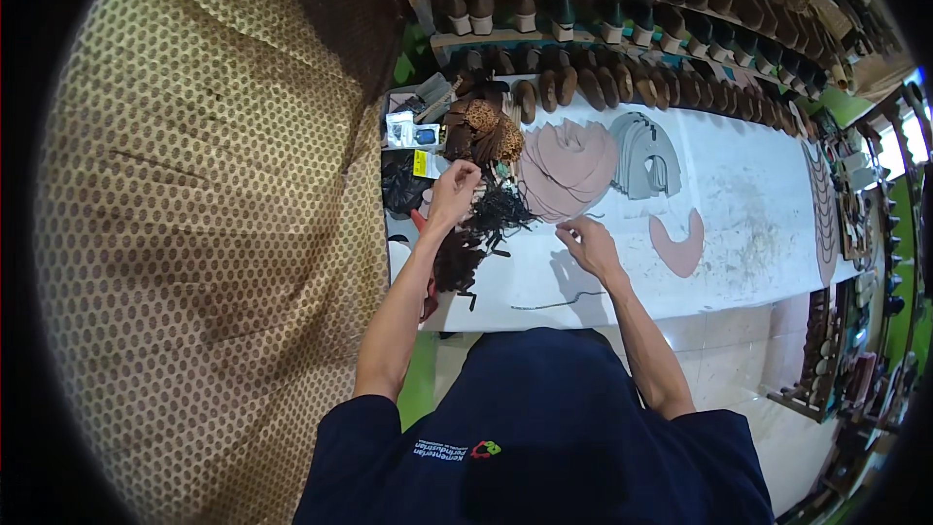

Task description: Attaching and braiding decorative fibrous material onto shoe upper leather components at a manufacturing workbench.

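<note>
My left hand (454,192) reaches over a tangled heap of thin black straps (498,211) at the left of the white worktable (758,214), fingers bent as if pinching something small; what it holds is too small to tell. My right hand (587,243) hovers over the bare table top near the front, fingers curled around a fine strand that I can barely make out. A single thin black strap (559,302) lies by the table's front edge. Just beyond my hands lies a stack of pink cut shoe pieces (567,170).
A grey stack of cut pieces (644,154) and a lone pink curved piece (678,243) lie to the right. Leopard-print pieces (491,128) and small packets (408,131) sit at the far left. Shelves of shoes and lasts (603,19) run behind the table. A patterned wall (214,214) stands on my left.
</note>
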Motion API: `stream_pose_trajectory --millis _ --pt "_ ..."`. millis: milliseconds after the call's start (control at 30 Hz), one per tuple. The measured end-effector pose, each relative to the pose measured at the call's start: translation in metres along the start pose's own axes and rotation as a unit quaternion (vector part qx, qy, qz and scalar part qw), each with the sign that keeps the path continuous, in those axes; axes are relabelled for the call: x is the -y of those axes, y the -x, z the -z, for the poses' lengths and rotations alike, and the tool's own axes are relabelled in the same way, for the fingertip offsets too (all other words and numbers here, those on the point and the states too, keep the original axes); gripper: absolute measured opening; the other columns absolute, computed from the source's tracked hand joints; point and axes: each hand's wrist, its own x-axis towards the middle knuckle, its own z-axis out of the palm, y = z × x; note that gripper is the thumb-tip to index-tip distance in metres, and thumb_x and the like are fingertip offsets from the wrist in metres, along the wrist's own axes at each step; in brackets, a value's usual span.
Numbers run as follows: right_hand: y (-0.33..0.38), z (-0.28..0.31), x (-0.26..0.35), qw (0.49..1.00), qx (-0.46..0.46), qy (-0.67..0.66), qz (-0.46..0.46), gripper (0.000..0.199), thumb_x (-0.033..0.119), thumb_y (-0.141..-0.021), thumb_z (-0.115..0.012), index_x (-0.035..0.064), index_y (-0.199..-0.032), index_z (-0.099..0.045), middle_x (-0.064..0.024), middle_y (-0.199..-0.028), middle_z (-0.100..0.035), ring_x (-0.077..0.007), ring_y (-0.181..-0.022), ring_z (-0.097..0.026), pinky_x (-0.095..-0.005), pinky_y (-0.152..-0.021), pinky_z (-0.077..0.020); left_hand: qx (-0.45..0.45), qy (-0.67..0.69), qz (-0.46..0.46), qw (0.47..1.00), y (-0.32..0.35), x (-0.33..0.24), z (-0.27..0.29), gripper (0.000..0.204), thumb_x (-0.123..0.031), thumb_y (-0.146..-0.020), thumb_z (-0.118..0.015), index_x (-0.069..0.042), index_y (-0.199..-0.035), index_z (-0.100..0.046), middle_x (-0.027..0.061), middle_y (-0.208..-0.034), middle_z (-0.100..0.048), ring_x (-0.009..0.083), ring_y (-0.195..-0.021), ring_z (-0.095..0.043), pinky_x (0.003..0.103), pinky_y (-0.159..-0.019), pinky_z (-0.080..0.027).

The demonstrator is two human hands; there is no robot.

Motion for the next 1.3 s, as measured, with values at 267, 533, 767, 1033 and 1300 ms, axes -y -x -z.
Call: stream_pose_trajectory --millis 267,533,767,1033,1300 --pt "-0.070 -0.002 0.071 0.980 -0.064 -0.132 0.135 0.040 0.030 -0.098 -0.071 -0.0001 -0.124 -0.073 -0.0201 -0.124 -0.072 -0.0352 -0.113 -0.069 -0.0400 -0.101 -0.0505 0.073 -0.043 -0.040 0.996 0.008 -0.076 0.016 0.021 -0.020 -0.102 -0.070 -0.002 -0.113 -0.070 0.0013 -0.100 -0.070 0.0110 -0.093 -0.064 0.028 -0.084 -0.051" --pt "-0.099 0.005 0.083 0.976 0.069 -0.191 0.074 0.042 0.034 -0.094 -0.076 0.0013 -0.121 -0.076 -0.0185 -0.126 -0.073 -0.0315 -0.111 -0.071 -0.0407 -0.094 -0.0532 0.117 0.017 -0.009 0.993 0.015 -0.087 0.006 0.019 -0.018 -0.101 -0.072 -0.004 -0.113 -0.071 -0.0009 -0.103 -0.070 0.0067 -0.090 -0.062 0.024 -0.080 -0.050" --pt "-0.086 0.009 0.078 0.978 0.021 -0.173 0.118 0.037 0.031 -0.089 -0.080 -0.0016 -0.107 -0.078 -0.0165 -0.113 -0.074 -0.0299 -0.105 -0.071 -0.0400 -0.090 -0.0535 0.076 0.094 0.015 0.993 0.023 -0.069 -0.019 0.018 -0.018 -0.099 -0.073 -0.005 -0.111 -0.073 -0.0022 -0.103 -0.070 0.0070 -0.093 -0.060 0.022 -0.083 -0.046" --pt "-0.076 0.015 0.063 0.987 0.060 -0.150 0.015 0.037 0.033 -0.091 -0.077 -0.0026 -0.101 -0.078 -0.0140 -0.094 -0.075 -0.0233 -0.090 -0.070 -0.0374 -0.083 -0.0532 0.119 0.076 -0.001 0.990 0.024 -0.059 -0.040 0.018 -0.017 -0.101 -0.071 -0.003 -0.113 -0.071 -0.0016 -0.100 -0.070 0.0077 -0.095 -0.062 0.024 -0.087 -0.047" --pt "-0.055 0.020 0.020 0.945 0.152 -0.275 -0.084 0.040 0.040 -0.100 -0.071 0.0002 -0.099 -0.077 -0.0034 -0.090 -0.074 -0.0124 -0.085 -0.065 -0.0292 -0.082 -0.0495 0.121 0.196 0.055 0.972 0.047 -0.037 -0.063 0.020 -0.020 -0.104 -0.068 -0.003 -0.116 -0.067 0.0019 -0.098 -0.069 0.0108 -0.089 -0.066 0.025 -0.088 -0.050"
